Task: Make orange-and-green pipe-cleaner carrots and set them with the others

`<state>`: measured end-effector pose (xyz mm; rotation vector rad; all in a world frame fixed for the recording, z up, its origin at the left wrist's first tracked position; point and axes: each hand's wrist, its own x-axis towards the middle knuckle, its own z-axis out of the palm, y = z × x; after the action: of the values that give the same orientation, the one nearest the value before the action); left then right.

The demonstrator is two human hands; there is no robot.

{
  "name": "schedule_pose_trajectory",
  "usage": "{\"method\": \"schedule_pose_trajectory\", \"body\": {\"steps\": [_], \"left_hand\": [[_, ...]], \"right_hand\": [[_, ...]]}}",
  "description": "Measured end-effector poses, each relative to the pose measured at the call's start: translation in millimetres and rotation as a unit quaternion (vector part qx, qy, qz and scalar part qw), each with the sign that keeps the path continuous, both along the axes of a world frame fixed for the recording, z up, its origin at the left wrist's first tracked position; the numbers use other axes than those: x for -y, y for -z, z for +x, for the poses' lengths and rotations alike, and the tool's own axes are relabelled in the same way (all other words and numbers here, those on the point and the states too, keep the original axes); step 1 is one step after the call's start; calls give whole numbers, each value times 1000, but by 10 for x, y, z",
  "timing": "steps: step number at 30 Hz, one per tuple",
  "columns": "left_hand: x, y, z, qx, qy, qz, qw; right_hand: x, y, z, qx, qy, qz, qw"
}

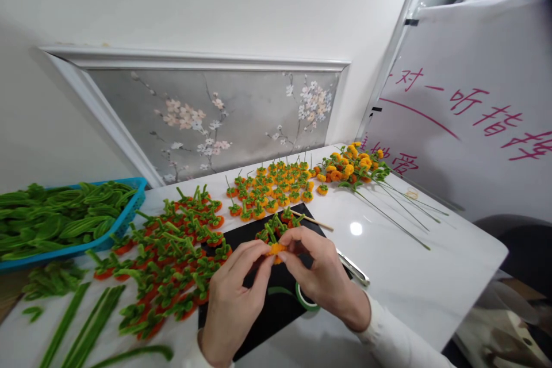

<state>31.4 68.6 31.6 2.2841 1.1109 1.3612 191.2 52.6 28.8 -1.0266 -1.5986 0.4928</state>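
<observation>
My left hand and my right hand meet over a black mat, fingertips of both pinched on a small orange fuzzy piece. Just beyond it lie a few orange pieces with green tops on the mat. A roll of green tape sits under my right wrist. A thin wooden stick lies past the mat.
A heap of red-orange pieces with green tops fills the table's left. Orange ones lie farther back, and yellow-orange flowers on long wire stems at the right. A blue basket holds green leaves. Metal scissors or tweezers lie right of my hand.
</observation>
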Motion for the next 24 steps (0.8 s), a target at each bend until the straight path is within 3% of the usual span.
{"method": "schedule_pose_trajectory", "body": {"steps": [7, 13, 15, 21, 24], "left_hand": [[-14, -23, 21, 63, 34, -112, 991], [-26, -28, 42, 214, 14, -234, 948], [-16, -43, 44, 232, 19, -243, 942], [-29, -87, 11, 157, 74, -212, 962], [-52, -90, -15, 164, 93, -204, 961]], "right_hand": [[9, -55, 34, 42, -11, 41, 998], [-6, -100, 62, -25, -12, 26, 999], [-10, -92, 59, -24, -27, 19, 999], [-29, -66, 89, -18, -50, 10, 999], [-50, -68, 137, -37, -74, -7, 997]]}}
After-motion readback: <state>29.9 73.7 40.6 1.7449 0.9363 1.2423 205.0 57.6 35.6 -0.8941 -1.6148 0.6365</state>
